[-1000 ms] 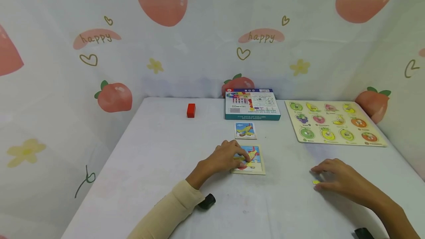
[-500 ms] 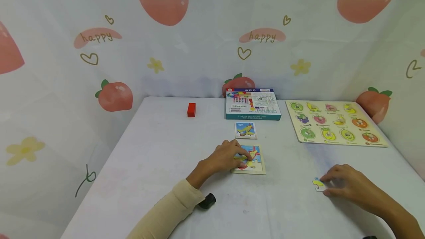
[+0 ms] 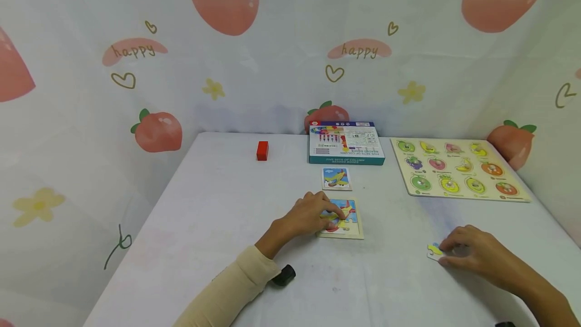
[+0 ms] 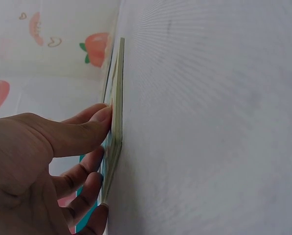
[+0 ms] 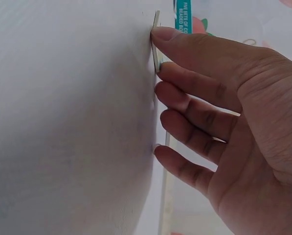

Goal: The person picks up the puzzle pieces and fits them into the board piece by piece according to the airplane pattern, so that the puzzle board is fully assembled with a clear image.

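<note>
A small wooden jigsaw puzzle with an airplane picture lies in its pale frame near the middle of the table. My left hand rests over its left side, with thumb and index fingertips on the picture, hiding part of it. In the left wrist view, the other fingers of the left hand are bent, tips beside the puzzle's edge. To the right, my right hand pinches a yellow, blue and white puzzle piece by its edges. The right wrist view shows this puzzle piece between thumb and index finger, tilted close over the table.
Behind the puzzle lies a square airplane picture card. Farther back are a flat boxed game and a red block. A fruit puzzle board lies at the back right. A printed curtain stands behind the table.
The right hand has shifted slightly right and toward the person, and more of the puzzle piece shows at its fingertips. The left hand has stayed on the puzzle.
</note>
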### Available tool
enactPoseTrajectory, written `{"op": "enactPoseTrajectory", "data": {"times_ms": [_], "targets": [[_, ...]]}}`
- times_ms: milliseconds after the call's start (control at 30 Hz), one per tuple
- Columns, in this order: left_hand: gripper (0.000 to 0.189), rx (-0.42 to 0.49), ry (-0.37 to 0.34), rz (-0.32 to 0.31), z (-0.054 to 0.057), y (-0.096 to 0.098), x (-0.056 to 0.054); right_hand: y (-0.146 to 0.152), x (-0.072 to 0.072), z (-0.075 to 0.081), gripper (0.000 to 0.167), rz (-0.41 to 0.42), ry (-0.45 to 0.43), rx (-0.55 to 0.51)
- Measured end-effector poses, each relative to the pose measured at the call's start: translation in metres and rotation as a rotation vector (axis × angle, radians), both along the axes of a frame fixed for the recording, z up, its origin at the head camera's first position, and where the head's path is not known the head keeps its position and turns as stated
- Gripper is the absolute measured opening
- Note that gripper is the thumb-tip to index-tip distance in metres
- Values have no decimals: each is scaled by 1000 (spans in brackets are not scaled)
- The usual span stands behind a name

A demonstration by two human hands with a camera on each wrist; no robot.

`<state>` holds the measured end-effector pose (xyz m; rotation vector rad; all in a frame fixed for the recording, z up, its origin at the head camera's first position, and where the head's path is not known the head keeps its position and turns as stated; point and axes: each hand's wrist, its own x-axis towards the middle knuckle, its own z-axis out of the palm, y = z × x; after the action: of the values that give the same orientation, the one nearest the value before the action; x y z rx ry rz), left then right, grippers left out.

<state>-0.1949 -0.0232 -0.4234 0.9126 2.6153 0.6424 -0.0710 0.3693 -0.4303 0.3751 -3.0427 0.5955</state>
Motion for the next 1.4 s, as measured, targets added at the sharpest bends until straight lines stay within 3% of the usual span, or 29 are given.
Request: {"op": "enactPoseTrajectory", "data": {"times_ms": [467,1200,1400], "targets": [[30,2,-4,12,1,1,1,-25,-13,15,22,3,-10,21],[29,-7,-19,28,0,1,1,-95,-61,27,17,187,28,-2],[29,-2,-21,28,0,2,1,-111,-73,27,15,222,-13,-19]]}}
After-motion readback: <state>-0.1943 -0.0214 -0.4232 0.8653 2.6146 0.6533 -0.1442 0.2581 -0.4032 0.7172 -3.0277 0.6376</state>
